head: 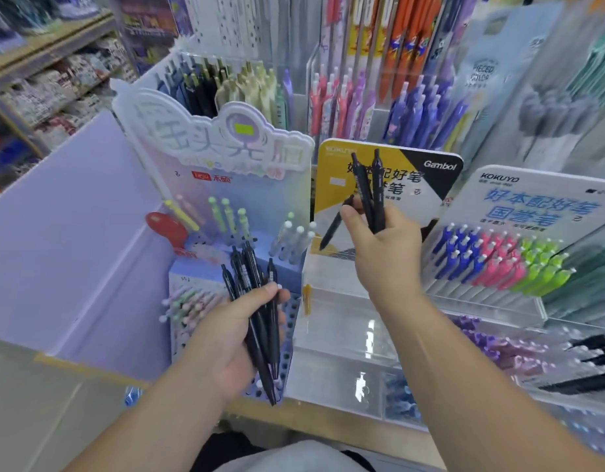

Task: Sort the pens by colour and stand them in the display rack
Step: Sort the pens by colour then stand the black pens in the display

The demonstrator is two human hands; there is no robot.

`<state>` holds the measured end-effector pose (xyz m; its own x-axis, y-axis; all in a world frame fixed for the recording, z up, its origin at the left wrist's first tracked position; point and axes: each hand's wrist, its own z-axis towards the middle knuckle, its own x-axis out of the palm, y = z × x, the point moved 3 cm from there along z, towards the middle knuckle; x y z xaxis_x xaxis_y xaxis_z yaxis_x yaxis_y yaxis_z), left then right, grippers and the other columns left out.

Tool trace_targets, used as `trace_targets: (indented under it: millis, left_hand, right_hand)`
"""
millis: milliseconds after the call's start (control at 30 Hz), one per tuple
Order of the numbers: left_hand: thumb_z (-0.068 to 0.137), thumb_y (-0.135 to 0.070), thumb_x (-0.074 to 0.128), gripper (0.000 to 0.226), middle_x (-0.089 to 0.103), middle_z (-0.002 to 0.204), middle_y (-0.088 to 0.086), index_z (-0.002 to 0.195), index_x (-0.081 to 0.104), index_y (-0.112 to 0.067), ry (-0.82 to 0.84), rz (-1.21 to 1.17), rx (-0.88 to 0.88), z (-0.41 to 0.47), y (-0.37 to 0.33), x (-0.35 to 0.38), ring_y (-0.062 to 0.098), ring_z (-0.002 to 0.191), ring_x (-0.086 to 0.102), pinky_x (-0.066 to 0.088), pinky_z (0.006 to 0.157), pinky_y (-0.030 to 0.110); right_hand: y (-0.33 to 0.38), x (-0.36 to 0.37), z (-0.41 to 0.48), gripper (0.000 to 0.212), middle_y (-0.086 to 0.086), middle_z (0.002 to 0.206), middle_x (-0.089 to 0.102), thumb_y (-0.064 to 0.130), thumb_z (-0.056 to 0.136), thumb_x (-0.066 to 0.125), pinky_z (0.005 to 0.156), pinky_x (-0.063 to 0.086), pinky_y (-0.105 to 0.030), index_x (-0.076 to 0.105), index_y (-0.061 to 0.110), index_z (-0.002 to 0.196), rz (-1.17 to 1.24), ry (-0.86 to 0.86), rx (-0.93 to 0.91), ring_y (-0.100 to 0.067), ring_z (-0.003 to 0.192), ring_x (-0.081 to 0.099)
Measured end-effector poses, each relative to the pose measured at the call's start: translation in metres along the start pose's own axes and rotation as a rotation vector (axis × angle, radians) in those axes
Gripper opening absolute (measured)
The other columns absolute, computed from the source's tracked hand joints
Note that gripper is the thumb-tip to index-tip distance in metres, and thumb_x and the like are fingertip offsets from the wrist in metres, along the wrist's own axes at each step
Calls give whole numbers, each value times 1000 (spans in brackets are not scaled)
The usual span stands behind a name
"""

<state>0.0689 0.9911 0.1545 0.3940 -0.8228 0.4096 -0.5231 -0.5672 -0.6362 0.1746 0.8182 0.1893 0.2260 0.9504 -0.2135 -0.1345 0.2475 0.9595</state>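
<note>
Your left hand (233,338) is closed around a bundle of black pens (256,311), several slim dark barrels fanned slightly apart, their clicker ends pointing up and away from you and their tips slanting down past the heel of your palm. Your right hand (382,243) grips a smaller set of the same black pens (370,195): two stand nearly upright above your fingers in front of the yellow and black Gambol card (427,178), and a third pen (335,226) slants down to the left from under your thumb. All these pens look alike, matte black with a clip near the top; any printing on them is too blurred to read. Below your right hand sits a clear acrylic rack (345,301), with one small amber pen (307,299) standing at its left edge. Under your left hand is a blue perforated rack (289,338) holding pastel pens (188,301) at its left side, backed by a pale lilac display card (226,155). To your right, the white KOKUYO rack (481,294) holds pens grouped in blocks: blue pens (461,253), then pink pens (498,260), then green pens (539,267).
</note>
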Motion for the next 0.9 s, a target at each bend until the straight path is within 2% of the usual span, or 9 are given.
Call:
trace_targets:
  millis: [100, 233, 367, 500, 600, 700, 800, 900]
  left_hand:
    - [70, -24, 75, 19, 67, 83, 7, 78, 78, -7, 8, -8, -9, 1, -2, -3, 16, 60, 57, 42, 63, 31]
    - [71, -23, 73, 26, 68, 81, 6, 89, 75, -4, -19, -2, 4, 1, -6, -7, 15, 59, 59, 46, 60, 31]
    - [78, -19, 70, 29, 69, 79, 6, 99, 71, 1, -7, -31, 11, 1, -11, -8, 15, 59, 61, 51, 52, 27]
    - [79, -18, 70, 26, 69, 79, 6, 98, 71, 0, -3, -29, 12, 0, -14, -9, 15, 58, 61, 51, 53, 27]
    - [85, -16, 67, 23, 68, 77, 6, 99, 71, 2, 0, -29, 10, -1, -16, -10, 15, 57, 61, 51, 51, 27]
    - [83, -17, 69, 26, 69, 78, 5, 101, 72, 2, -2, -17, 9, 0, -17, -10, 15, 58, 61, 50, 54, 27]
    - [73, -20, 73, 36, 68, 76, 5, 100, 72, 2, -7, 6, 17, 2, -16, -9, 14, 59, 61, 48, 61, 30]
    - [69, -22, 74, 47, 68, 75, 5, 108, 68, 2, -12, 33, 44, 4, -17, -6, 15, 60, 61, 47, 64, 32]
  right_hand:
    - [-4, 5, 1, 10, 9, 87, 71, 33, 89, 71, 78, 54, -34, 63, 36, 83, -25, -8, -2, -11, 85, 65]
    - [-2, 8, 6, 10, 13, 88, 70, 32, 88, 72, 78, 52, -28, 64, 37, 85, -25, -4, -3, -8, 87, 64]
    - [0, 14, 10, 10, 13, 87, 69, 33, 88, 71, 73, 49, -24, 64, 37, 84, -48, 7, -25, -8, 85, 63]
    - [0, 14, 14, 5, 11, 84, 67, 33, 90, 70, 68, 45, -19, 66, 31, 87, -107, 25, -52, -7, 81, 60]
    - [-1, 12, 15, 10, 7, 76, 60, 32, 90, 69, 61, 37, -14, 63, 27, 84, -239, 66, -150, -7, 71, 52]
    - [-9, 14, 14, 13, 5, 74, 59, 31, 90, 69, 61, 39, -18, 65, 21, 82, -282, 102, -141, -11, 68, 49]
    - [-16, 22, 12, 14, 7, 68, 61, 31, 89, 70, 61, 44, -31, 68, 20, 81, -253, 121, -46, -12, 63, 53]
    - [-20, 29, 15, 10, 6, 70, 65, 31, 88, 72, 64, 49, -34, 71, 22, 84, -196, 116, 24, -18, 68, 59]
